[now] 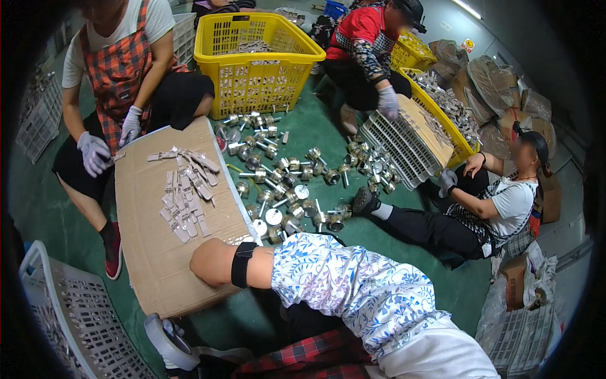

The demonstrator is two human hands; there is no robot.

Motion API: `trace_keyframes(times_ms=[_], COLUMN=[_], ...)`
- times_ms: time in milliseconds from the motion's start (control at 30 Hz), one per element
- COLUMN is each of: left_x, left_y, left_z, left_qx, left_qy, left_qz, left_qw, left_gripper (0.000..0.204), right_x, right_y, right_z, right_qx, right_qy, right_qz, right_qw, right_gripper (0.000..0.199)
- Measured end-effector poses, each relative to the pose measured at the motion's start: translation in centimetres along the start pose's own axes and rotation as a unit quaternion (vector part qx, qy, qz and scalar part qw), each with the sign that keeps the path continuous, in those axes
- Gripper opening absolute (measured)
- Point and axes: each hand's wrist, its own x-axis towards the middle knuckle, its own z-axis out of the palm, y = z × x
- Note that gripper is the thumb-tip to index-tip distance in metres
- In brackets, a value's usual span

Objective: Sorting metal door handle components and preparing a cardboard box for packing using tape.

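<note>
My right hand [213,262] comes in on a floral-sleeved arm with a black band at the wrist. It is bent down at the near right edge of a cardboard sheet [148,252]. Only its rounded back shows; the fingers are hidden, so whether it holds anything cannot be seen. Just beyond it on the cardboard lies a loose pile of pale, flat, clip-like pieces [183,196]. Right of the sheet, many round metallic pieces with bolt stems [290,183] are scattered on the green floor. My left hand is out of view.
A yellow crate [252,82] of pale pieces stands at the back; another yellow crate [467,120] is at right. A grey basket [82,309] is at lower left. Three people sit around, one in a checked apron [120,76] by the cardboard. A dark shoe [170,341] lies near me.
</note>
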Motion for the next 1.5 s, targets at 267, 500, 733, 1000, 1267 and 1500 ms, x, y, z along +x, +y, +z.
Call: trace_keyframes(times_ms=[267,500,733,1000,1267,1500], left_x=[-0.4,-1.0,-0.9,-0.6,-0.5,-0.4], left_y=[0.3,0.5,0.3,0.3,0.0,-0.1], left_z=[2.0,3.1,3.1,2.5,2.6,1.9], left_qx=[0.007,0.060,0.041,-0.012,0.015,-0.004], left_qy=[0.006,0.073,0.107,0.016,0.069,0.043], left_qz=[0.004,0.005,0.012,0.023,0.015,0.019], left_qw=[1.000,0.996,0.993,1.000,0.997,0.999], left_gripper=[0.029,0.032,0.030,0.030,0.029,0.030], right_x=[0.0,-0.1,0.0,0.1,0.2,0.0], right_y=[0.2,0.0,-0.1,0.0,0.1,0.0], right_z=[0.2,0.0,0.0,0.1,0.1,0.1], right_qx=[-0.006,-0.001,0.004,-0.001,-0.007,-0.007], right_qy=[-0.001,-0.007,0.002,0.000,-0.007,0.003], right_qz=[0.007,0.001,0.005,0.005,0.001,0.001], right_qw=[1.000,1.000,1.000,1.000,1.000,1.000], right_gripper=[0.017,0.018,0.018,0.018,0.017,0.016])
